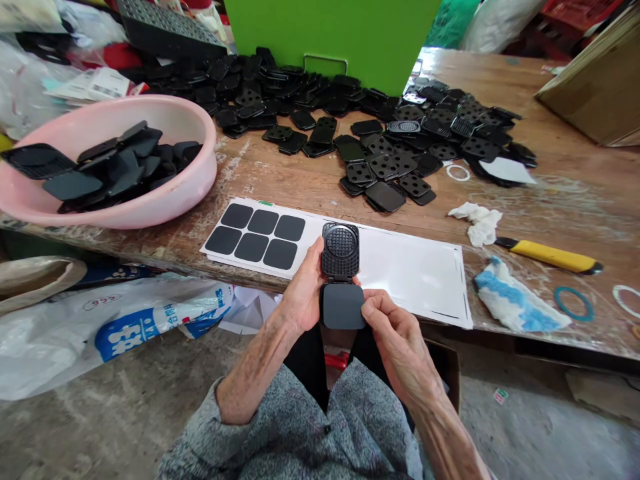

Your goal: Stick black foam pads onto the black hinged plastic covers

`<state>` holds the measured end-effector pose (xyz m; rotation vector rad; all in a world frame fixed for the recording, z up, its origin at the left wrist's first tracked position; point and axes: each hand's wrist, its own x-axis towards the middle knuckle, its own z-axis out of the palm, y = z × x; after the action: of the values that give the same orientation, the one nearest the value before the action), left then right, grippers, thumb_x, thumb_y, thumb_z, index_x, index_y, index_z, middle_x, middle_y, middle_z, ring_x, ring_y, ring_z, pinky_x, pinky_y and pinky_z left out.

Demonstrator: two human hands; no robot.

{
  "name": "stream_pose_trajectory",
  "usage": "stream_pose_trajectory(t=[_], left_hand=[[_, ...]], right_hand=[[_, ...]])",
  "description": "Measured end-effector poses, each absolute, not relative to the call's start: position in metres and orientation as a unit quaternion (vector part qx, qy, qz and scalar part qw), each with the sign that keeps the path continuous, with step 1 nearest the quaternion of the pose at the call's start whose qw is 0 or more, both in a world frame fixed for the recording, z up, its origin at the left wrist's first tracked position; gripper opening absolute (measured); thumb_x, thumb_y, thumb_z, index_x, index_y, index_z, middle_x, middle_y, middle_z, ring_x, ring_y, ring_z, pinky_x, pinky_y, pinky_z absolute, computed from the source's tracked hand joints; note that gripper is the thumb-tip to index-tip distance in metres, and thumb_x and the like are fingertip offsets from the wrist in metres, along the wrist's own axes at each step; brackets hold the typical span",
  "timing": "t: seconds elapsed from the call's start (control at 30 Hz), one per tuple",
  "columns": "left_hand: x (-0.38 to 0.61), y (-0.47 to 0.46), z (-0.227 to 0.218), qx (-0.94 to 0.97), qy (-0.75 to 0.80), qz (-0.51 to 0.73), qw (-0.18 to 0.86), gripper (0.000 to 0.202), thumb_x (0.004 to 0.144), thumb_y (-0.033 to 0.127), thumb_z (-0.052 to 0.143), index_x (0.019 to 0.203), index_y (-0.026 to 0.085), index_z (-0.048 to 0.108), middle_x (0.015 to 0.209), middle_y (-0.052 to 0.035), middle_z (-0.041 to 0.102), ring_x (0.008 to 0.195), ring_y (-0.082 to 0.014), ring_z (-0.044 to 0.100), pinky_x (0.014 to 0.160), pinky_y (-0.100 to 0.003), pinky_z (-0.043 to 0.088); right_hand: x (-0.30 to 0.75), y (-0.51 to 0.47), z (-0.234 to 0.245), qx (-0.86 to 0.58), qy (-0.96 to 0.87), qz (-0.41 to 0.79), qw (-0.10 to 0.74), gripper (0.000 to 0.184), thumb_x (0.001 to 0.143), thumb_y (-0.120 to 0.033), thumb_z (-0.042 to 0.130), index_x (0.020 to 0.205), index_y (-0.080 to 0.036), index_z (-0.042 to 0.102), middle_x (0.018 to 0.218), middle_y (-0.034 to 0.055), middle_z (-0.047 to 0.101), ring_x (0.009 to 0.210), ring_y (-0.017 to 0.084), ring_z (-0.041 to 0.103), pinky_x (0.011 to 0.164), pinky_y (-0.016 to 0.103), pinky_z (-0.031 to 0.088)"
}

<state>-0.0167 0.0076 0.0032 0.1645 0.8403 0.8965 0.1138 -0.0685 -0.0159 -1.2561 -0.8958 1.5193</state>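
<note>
A hinged black plastic piece (341, 250) is unfolded in my left hand (306, 287), whose thumb and fingers close around its left side. Its upper half shows a grid-patterned inner face with a round ring. Over the lower half lies a smooth dark grey rounded-square pad (343, 307). The thumb and fingertips of my right hand (393, 327) pinch that pad's right edge. Whether the pad is fully stuck down, I cannot tell. Just beyond my hands lies a white backing sheet (410, 267), with several matching dark squares (251, 247) on its left part.
A pink basin (200, 160) of black pieces stands at the left. Loose black pieces (385, 160) are heaped before a green box (330, 33). To the right lie a yellow-handled utility knife (555, 256), a blue-white cloth (517, 297), crumpled tissue (480, 222) and a teal ring (573, 303).
</note>
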Motion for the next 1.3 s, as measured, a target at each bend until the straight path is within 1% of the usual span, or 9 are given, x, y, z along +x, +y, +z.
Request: stream_pose_trajectory(t=[0.17,0.33,0.47,0.67,0.83,1.1,1.3], left_hand=[[-0.0164,0.0072,0.0022,0.067,0.39,0.424,0.815,0.047,0.095,0.046,0.035,0.077,0.013,0.063,0.06,-0.0051,0.063,0.048,-0.0143,0.059,0.049,-0.025,0.051],[-0.0164,0.0068,0.0028,0.09,0.407,0.419,0.807,0.049,0.095,0.048,0.033,0.077,0.013,0.063,0.062,-0.007,0.065,0.055,-0.0177,0.064,0.053,-0.028,0.054],[-0.0165,0.0067,0.0046,0.089,0.416,0.411,0.806,0.05,0.095,0.048,0.032,0.083,0.012,0.065,0.064,-0.0075,0.066,0.057,-0.0184,0.065,0.055,-0.028,0.054],[-0.0158,0.0074,0.0056,0.072,0.394,0.425,0.812,0.047,0.096,0.045,0.033,0.092,0.012,0.066,0.068,-0.0064,0.068,0.06,-0.018,0.066,0.062,-0.03,0.056],[-0.0156,0.008,0.0062,0.065,0.39,0.426,0.814,0.047,0.097,0.045,0.032,0.095,0.013,0.066,0.069,-0.0065,0.068,0.06,-0.0179,0.066,0.063,-0.031,0.056],[-0.0161,0.009,0.0074,0.061,0.393,0.417,0.817,0.048,0.096,0.046,0.032,0.097,0.013,0.066,0.07,-0.0072,0.068,0.058,-0.0176,0.066,0.062,-0.031,0.055],[-0.0152,0.009,0.0055,0.064,0.388,0.425,0.815,0.047,0.096,0.045,0.032,0.095,0.013,0.066,0.069,-0.0067,0.068,0.059,-0.018,0.066,0.063,-0.031,0.056]], right_hand=[[0.1128,-0.0681,-0.0163,-0.525,-0.367,0.609,0.468,0.026,0.084,-0.036,0.06,0.067,-0.019,0.051,0.094,0.0014,0.05,0.081,0.015,0.044,0.071,0.027,0.035],[0.112,-0.0673,-0.0155,-0.523,-0.373,0.609,0.465,0.027,0.084,-0.037,0.059,0.067,-0.019,0.05,0.094,0.0022,0.052,0.083,0.016,0.044,0.072,0.027,0.036],[0.1121,-0.0668,-0.0155,-0.524,-0.383,0.604,0.463,0.028,0.085,-0.038,0.058,0.066,-0.019,0.05,0.094,0.0027,0.052,0.084,0.016,0.045,0.072,0.027,0.036],[0.1116,-0.0671,-0.0161,-0.546,-0.4,0.575,0.46,0.027,0.084,-0.039,0.059,0.067,-0.02,0.05,0.093,0.0026,0.052,0.082,0.016,0.045,0.073,0.028,0.037],[0.1102,-0.0657,-0.0165,-0.565,-0.416,0.547,0.458,0.028,0.082,-0.041,0.06,0.066,-0.02,0.051,0.094,0.0034,0.053,0.08,0.016,0.046,0.071,0.028,0.038],[0.1099,-0.0652,-0.0187,-0.57,-0.434,0.527,0.458,0.025,0.083,-0.036,0.058,0.067,-0.02,0.051,0.093,0.002,0.052,0.077,0.014,0.045,0.068,0.028,0.036],[0.1083,-0.0652,-0.0176,-0.571,-0.441,0.514,0.464,0.024,0.083,-0.036,0.058,0.067,-0.02,0.051,0.09,0.0024,0.052,0.075,0.014,0.046,0.062,0.026,0.037]])
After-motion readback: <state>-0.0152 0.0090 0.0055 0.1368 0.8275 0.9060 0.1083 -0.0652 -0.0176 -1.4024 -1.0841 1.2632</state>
